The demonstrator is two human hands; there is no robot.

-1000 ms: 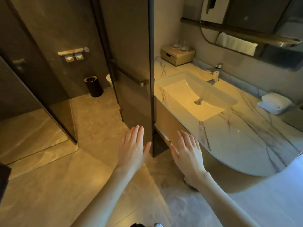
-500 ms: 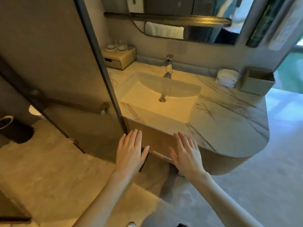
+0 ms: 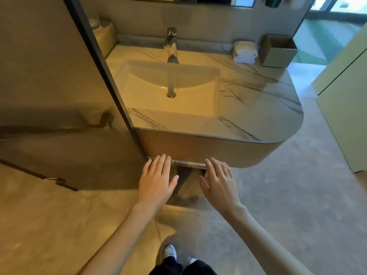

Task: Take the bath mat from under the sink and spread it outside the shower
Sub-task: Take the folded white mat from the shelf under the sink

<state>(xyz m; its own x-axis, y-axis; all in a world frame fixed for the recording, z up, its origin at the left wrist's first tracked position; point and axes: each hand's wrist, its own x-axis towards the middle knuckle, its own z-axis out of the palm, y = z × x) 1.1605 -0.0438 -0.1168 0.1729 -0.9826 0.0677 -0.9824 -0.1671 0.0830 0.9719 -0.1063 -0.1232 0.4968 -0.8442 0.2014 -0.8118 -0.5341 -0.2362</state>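
both hands, left hand and right hand, spread flat and empty below the sink cabinet's front edge. bath mat not visible; presumably beneath. likely soft, floppy, light: grip a folded edge.

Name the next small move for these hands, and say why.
Probably crouch and reach both hands under the vanity. The left hand and right hand are open and empty in front of its lower edge, and no mat is in view yet.
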